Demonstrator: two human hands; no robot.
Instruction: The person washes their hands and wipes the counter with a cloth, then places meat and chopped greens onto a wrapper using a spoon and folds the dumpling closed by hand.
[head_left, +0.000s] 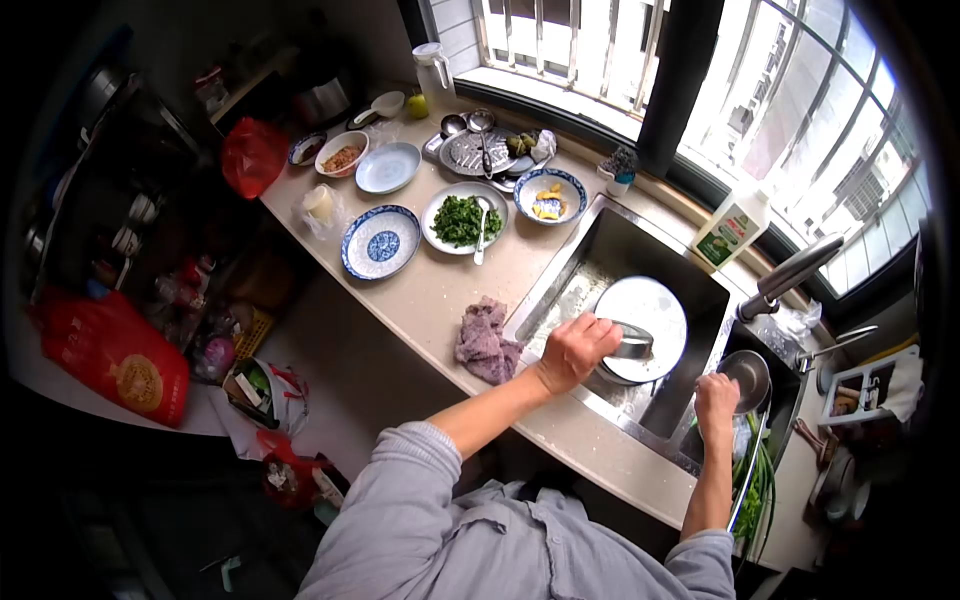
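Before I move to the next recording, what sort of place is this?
A kitchen, most likely a home one. A steel sink with a faucet is set into the counter, and dishes stand alongside, including a plate of chopped greens.

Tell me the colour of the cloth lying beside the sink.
The cloth is mottled dusty purple, shown best in the head view.
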